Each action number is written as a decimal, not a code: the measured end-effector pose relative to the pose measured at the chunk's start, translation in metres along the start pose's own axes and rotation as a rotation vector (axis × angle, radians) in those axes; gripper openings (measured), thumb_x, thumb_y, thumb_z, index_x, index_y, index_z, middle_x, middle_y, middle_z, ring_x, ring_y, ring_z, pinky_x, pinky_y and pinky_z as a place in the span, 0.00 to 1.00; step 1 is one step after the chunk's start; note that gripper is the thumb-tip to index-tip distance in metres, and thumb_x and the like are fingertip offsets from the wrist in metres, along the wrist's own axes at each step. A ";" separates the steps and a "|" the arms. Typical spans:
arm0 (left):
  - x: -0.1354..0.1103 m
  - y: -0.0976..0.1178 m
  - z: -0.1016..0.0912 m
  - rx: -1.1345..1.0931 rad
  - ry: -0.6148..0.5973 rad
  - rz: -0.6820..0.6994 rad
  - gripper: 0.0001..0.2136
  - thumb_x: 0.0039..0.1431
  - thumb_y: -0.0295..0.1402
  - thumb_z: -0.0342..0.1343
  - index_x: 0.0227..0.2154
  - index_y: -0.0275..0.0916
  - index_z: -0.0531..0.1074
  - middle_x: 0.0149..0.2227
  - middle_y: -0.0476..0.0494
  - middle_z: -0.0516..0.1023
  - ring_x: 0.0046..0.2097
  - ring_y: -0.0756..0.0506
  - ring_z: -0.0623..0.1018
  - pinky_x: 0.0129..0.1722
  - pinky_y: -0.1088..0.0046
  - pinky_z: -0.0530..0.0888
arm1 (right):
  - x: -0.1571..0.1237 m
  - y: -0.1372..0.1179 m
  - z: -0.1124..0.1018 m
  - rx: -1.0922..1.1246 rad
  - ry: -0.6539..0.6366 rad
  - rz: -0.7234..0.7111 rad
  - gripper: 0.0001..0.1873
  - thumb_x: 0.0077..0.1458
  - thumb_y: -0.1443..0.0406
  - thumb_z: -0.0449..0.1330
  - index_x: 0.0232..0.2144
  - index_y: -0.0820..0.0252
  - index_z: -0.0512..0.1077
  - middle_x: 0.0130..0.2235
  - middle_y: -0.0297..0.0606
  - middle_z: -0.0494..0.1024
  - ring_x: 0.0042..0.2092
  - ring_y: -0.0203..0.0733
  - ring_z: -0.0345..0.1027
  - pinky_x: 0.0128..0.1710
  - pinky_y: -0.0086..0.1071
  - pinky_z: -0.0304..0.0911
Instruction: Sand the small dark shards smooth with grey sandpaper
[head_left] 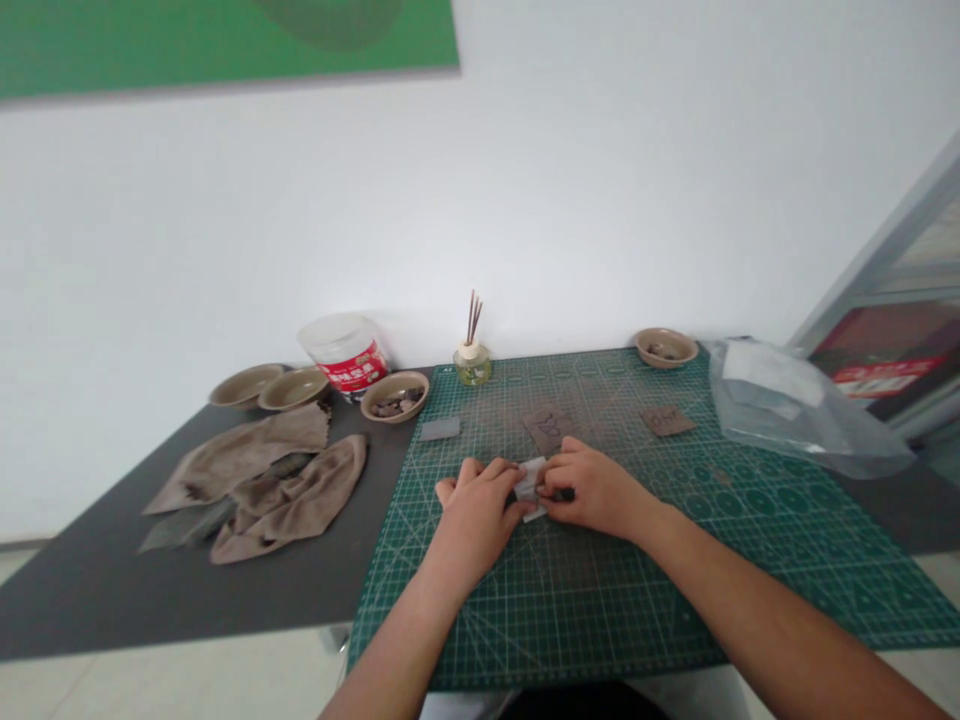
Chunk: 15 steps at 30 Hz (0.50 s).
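Head view: the left hand [476,505] and right hand [592,490] meet, clamped together on a folded white sheet [531,483] with a dark piece [568,494] at the right hand's fingertips, above the middle of a green cutting mat [570,610]. Two brown cards [547,428] lie farther along the mat, brown cloths [255,480] left of it, and a plastic bag [795,410] right of it.

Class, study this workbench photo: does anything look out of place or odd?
The clear plastic bag stands out: it lies crumpled over the back right corner of the green cutting mat, spilling past its edge. The white tub at the back also seems tilted, though the wide view may exaggerate that.
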<state>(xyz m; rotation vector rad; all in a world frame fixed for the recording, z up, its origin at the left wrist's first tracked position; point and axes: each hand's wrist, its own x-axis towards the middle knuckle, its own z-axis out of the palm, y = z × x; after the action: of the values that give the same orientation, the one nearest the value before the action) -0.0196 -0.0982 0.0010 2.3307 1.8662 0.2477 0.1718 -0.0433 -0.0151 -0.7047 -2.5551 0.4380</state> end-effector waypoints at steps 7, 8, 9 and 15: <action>0.000 0.002 -0.001 -0.012 -0.003 -0.006 0.15 0.60 0.41 0.56 0.50 0.52 0.72 0.52 0.45 0.73 0.51 0.37 0.65 0.44 0.59 0.59 | 0.004 0.007 0.002 -0.090 0.041 0.051 0.06 0.56 0.66 0.62 0.27 0.59 0.73 0.33 0.36 0.77 0.37 0.41 0.63 0.43 0.36 0.56; 0.000 0.001 -0.001 -0.013 -0.002 -0.007 0.15 0.60 0.41 0.56 0.50 0.52 0.72 0.52 0.46 0.73 0.51 0.37 0.65 0.44 0.59 0.59 | 0.005 0.007 0.003 -0.114 0.058 0.073 0.06 0.56 0.66 0.62 0.26 0.59 0.73 0.32 0.36 0.77 0.37 0.41 0.63 0.43 0.36 0.56; 0.000 0.001 0.000 -0.014 0.001 -0.007 0.15 0.60 0.41 0.56 0.49 0.52 0.72 0.52 0.46 0.74 0.51 0.37 0.65 0.43 0.59 0.59 | 0.005 0.007 0.004 -0.129 0.067 0.085 0.07 0.55 0.67 0.62 0.25 0.60 0.72 0.31 0.36 0.76 0.37 0.42 0.63 0.43 0.37 0.56; 0.000 0.001 0.000 -0.017 0.019 -0.003 0.15 0.59 0.42 0.57 0.48 0.51 0.72 0.50 0.46 0.75 0.50 0.37 0.66 0.42 0.60 0.59 | 0.004 0.003 0.006 -0.101 0.048 0.039 0.06 0.55 0.67 0.62 0.25 0.59 0.72 0.31 0.35 0.75 0.36 0.41 0.62 0.44 0.37 0.55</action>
<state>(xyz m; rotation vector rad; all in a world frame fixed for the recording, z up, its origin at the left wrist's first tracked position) -0.0187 -0.0987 0.0012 2.3223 1.8685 0.2853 0.1672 -0.0396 -0.0207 -0.7934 -2.5363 0.3023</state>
